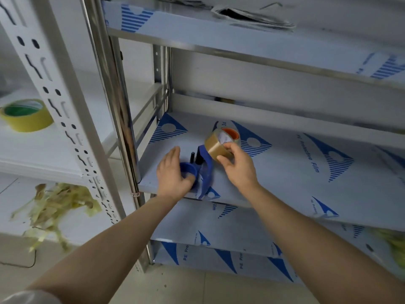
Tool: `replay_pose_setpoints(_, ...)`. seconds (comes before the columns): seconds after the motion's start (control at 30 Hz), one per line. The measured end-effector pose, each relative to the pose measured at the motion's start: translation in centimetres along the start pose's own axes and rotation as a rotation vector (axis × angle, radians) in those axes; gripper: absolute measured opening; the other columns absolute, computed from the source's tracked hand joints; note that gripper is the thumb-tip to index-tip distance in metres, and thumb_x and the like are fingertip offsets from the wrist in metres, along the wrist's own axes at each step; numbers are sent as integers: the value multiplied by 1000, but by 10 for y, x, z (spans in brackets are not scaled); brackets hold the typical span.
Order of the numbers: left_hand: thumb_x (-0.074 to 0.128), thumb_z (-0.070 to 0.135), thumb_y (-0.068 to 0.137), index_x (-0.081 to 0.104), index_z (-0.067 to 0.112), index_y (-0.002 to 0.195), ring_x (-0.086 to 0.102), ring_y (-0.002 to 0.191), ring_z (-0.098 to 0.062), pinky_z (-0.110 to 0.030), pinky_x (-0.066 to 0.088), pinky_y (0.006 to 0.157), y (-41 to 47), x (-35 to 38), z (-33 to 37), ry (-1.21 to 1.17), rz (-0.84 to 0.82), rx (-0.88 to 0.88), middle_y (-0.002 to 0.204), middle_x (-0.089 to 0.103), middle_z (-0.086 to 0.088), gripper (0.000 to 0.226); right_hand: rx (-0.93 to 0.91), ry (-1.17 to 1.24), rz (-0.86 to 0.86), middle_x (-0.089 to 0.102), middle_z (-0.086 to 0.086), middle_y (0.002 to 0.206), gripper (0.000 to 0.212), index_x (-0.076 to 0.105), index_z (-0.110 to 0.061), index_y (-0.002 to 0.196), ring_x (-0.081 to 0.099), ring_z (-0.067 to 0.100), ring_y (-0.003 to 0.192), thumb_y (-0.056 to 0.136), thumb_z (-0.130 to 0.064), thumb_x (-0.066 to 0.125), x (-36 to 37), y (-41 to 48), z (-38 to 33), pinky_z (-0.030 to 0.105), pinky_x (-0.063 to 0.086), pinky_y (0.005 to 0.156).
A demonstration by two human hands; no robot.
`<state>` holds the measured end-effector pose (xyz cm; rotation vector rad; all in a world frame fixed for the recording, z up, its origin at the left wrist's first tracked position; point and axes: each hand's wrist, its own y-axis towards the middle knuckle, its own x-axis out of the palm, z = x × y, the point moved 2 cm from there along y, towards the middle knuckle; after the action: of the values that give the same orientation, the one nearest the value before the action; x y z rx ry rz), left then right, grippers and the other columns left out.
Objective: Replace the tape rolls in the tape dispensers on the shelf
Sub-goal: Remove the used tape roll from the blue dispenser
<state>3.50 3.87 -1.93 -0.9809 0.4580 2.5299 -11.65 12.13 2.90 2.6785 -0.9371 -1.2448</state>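
the blue tape dispenser (205, 174) sits at the front edge of the middle shelf (285, 172), near its left corner and the steel post (114, 95). open shelf surface extends to the right and behind it. the left hand (173, 172) curls round the dispenser's blue hub. the right hand (240, 166), palm down, pinches 1 brown tape roll (217, 147) between thumb and fingers, just above the dispenser's raised end.

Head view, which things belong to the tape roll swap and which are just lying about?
Job: brown tape roll in right hand; blue dispenser gripped by left hand; shelf.
Lying about: yellow tape roll, tape scraps, papers up top.
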Motion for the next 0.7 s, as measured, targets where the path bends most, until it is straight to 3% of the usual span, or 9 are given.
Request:
replay_pose_setpoints(0.17,50,31,69,46,8,137,41,132,-30,-40,29,110,16,0,53,-50,8,257,142,46,-13,71,86,-102,82,65,10,109,25,59,-14,108,60,28,99,83,-16,65,-19,-7,30,39,50,83)
replay_pose_setpoints(0.33,43,42,71,49,16,135,40,132,-27,-39,28,111,26,46,113,137,-182,512,142,48,-7,69,140,-240,164,67,13,103,22,67,-11,103,58,29,98,81,-11,63,-68,-32,54,36,49,82)
replay_pose_setpoints(0.4,41,45,72,48,18,136,36,135,-27,-39,27,111,10,92,178,191,-291,641,143,46,-5,69,216,-329,293,68,15,103,23,69,-10,102,57,31,101,80,-8,64,-131,-63,89,36,47,84)
replay_pose_setpoints(0.47,50,39,80,44,21,139,30,137,-25,-39,24,113,-10,132,236,267,-341,696,146,42,-3,62,258,-381,381,69,16,105,27,69,-9,104,57,35,103,78,-6,63,-188,-87,131,37,46,88)
replay_pose_setpoints(0.7,50,29,86,43,24,140,20,143,-27,-43,11,119,-9,149,238,500,-396,689,148,38,-4,54,332,-482,287,66,14,114,33,66,-11,114,52,32,112,83,-6,55,-199,-99,147,36,44,95)
